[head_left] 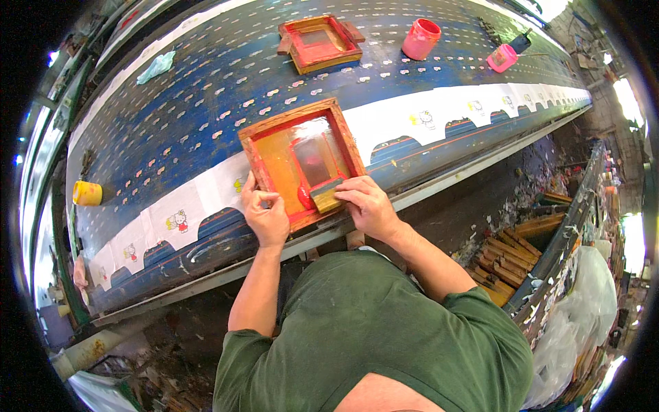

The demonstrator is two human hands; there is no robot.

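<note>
A wooden screen-printing frame (288,118) with red-stained inner edges lies tilted over a strip of white cloth pieces (384,118). My left hand (266,216) grips the frame's near left side, its thumb and fingers closed on the wood. In my right hand (372,208) is a squeegee (327,198), pinched by its handle and resting on the mesh at the near right corner. A blob of red ink (304,198) sits on the mesh just left of the squeegee. Printed cartoon cats (176,221) show on the cloth either side; the cloth beneath the frame is mostly hidden.
On the long blue table (226,89) stand a second frame (319,67), a pink-red ink tub (421,40), a smaller pink tub (502,58) and a yellow tub (88,193). A pale blue rag (156,67) lies far left. Wooden pieces (504,261) fill a bin at right.
</note>
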